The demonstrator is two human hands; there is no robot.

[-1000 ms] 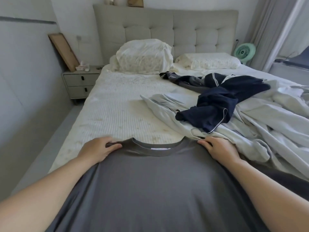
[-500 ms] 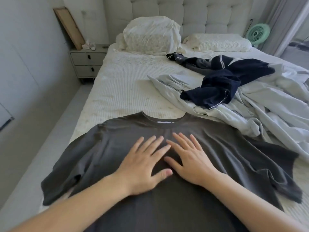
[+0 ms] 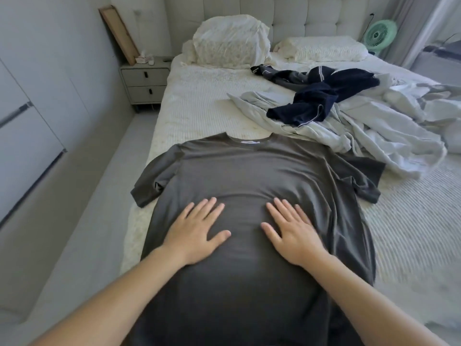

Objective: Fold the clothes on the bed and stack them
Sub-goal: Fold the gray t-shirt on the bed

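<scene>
Flat, both hands (image 3: 197, 233) (image 3: 294, 236) press released on the grey T-shirt (image 3: 249, 176).

Bare white ribbed mattress cover (image 3: 199, 113) is lying open beyond the collar of the flat dark grey T-shirt (image 3: 249, 176), while a crumpled pale grey sheet (image 3: 369, 128), topped by a heap of navy piped garments (image 3: 316, 101), is crowding the shirt's right shoulder and overlapping its right sleeve; striped bedding (image 3: 411, 221) is stretching free beside the hem.

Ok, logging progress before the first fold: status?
Left hand and right hand flat, pressing dark grey cotton T-shirt. Shirt spread, unfolded. Pale crumpled sheet touches its right shoulder.
</scene>
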